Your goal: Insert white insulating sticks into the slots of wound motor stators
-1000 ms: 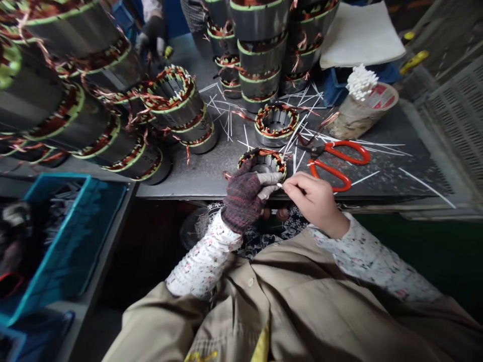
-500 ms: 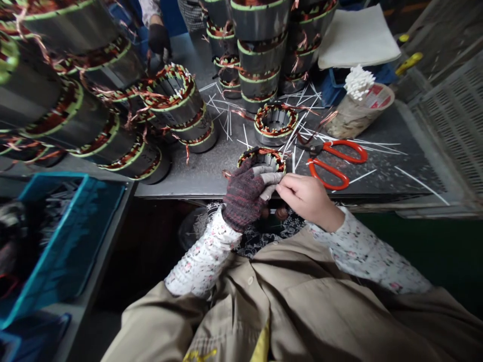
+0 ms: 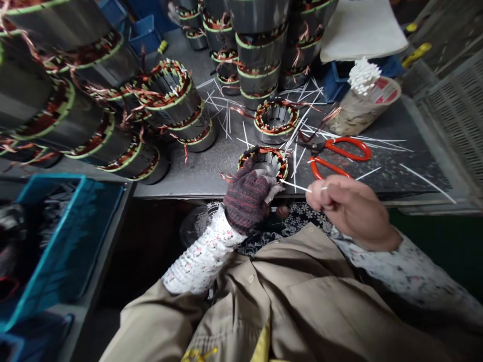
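A small motor stator (image 3: 281,160) with copper windings and a pale green rim sits at the table's front edge. My left hand (image 3: 251,196), in a dark red-and-black glove with pale fingertips, is closed on its near rim. My bare right hand (image 3: 349,208) is to the right, its fingers pinched on a thin white cable tie (image 3: 296,186). The tie runs straight from the stator's near right rim to those fingers. Red-handled scissors (image 3: 319,147) lie just beyond my right hand, which covers part of one handle. Another stator (image 3: 277,123) stands right behind the first.
Stacks of stators (image 3: 260,65) rise at the back and left (image 3: 181,105). White ties (image 3: 228,118) are scattered over the table. A tilted tub (image 3: 362,103) holding a white bundle (image 3: 363,75) stands right, near a white pad (image 3: 358,30). A teal bin (image 3: 101,216) is at lower left.
My right hand has moved right, away from the stator, drawing the white tie out taut. My left hand stays on the rim. A co-worker's gloved hand at the back left has moved away.
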{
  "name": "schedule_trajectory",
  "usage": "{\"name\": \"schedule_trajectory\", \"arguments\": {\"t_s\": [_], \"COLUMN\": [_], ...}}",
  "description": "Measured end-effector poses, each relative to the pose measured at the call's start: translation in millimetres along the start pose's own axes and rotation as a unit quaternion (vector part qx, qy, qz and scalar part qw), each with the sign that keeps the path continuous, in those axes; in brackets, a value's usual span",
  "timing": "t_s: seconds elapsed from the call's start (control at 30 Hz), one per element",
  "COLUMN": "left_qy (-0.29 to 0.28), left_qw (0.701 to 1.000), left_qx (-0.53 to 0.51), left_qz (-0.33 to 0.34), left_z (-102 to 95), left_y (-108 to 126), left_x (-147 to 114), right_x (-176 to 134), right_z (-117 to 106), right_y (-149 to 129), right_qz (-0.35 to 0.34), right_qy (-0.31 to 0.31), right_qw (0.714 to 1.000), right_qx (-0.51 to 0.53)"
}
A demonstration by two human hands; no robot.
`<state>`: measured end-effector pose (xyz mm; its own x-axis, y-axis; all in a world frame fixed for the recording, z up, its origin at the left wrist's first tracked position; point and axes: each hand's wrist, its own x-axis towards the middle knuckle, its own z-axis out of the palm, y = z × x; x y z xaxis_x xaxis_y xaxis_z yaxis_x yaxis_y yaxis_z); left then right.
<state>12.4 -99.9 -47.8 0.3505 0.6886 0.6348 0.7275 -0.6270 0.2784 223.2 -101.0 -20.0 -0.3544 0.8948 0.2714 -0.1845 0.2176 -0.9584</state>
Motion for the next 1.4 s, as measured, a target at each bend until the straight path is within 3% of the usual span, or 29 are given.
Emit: {"name": "schedule_trajectory", "arguments": {"t_s": [0.13,0.23,0.3,0.4,0.5,0.57,0.67,0.77,0.83,0.87,0.97,1.07,1.17,1.23,1.3,1.37,1.4], "left_qy": [0.003,-0.03,-0.057,-0.124,-0.21,-0.235,-0.223,-0.198,-0.208,-0.222,-0.227,-0.129,-0.015,0.022,0.037,0.04,0.038], "left_qw": [0.998,0.996,0.993,0.986,0.971,0.963,0.962,0.963,0.961,0.958,0.954,0.977,0.994,0.998,0.999,0.998,0.998], "left_qx": [0.06,0.076,0.091,0.076,0.042,0.05,0.041,0.006,-0.017,-0.036,-0.109,-0.08,-0.017,0.006,0.028,0.039,0.039], "left_qz": [0.01,0.038,0.055,0.078,0.109,0.125,0.154,0.18,0.183,0.178,0.161,0.147,0.108,0.061,0.017,-0.007,-0.01], "left_z": [12.8,4.6,-11.4,-37.9,-52.2,-54.5,-55.9,-58.2,-55.8,-52.6,-36.6,-20.0,-9.1,-5.1,-3.0,-2.1,-2.0], "left_y": [16,20,12,-11,-31,-35,-30,-28,-33,-37,-46,-40,-19,-6,3,7,7], "left_x": [-1,-2,0,6,18,27,37,42,44,45,39,22,3,-5,-8,-8,-7], "right_x": [45,64,57,30,10,6,13,35,58,71,108,125,110,84,52,20,5], "right_z": [19,28,25,12,4,5,-1,-33,-69,-89,-140,-157,-138,-111,-79,-49,-36], "right_y": [7,23,31,41,50,54,52,49,51,52,56,50,37,28,20,14,12], "right_qz": [-0.012,-0.037,-0.086,-0.169,-0.188,-0.194,-0.221,-0.229,-0.21,-0.195,-0.16,-0.141,-0.151,-0.166,-0.187,-0.209,-0.22], "right_qy": [0.071,0.087,0.088,0.066,0.033,0.03,0.043,0.19,0.313,0.345,0.336,0.34,0.34,0.33,0.316,0.258,0.188], "right_qw": [0.997,0.993,0.974,0.912,0.871,0.864,0.882,0.882,0.851,0.838,0.82,0.8,0.834,0.859,0.855,0.847,0.858], "right_qx": [-0.008,-0.076,-0.19,-0.369,-0.454,-0.464,-0.414,-0.365,-0.366,-0.376,-0.435,-0.474,-0.407,-0.354,-0.366,-0.415,-0.424]}}
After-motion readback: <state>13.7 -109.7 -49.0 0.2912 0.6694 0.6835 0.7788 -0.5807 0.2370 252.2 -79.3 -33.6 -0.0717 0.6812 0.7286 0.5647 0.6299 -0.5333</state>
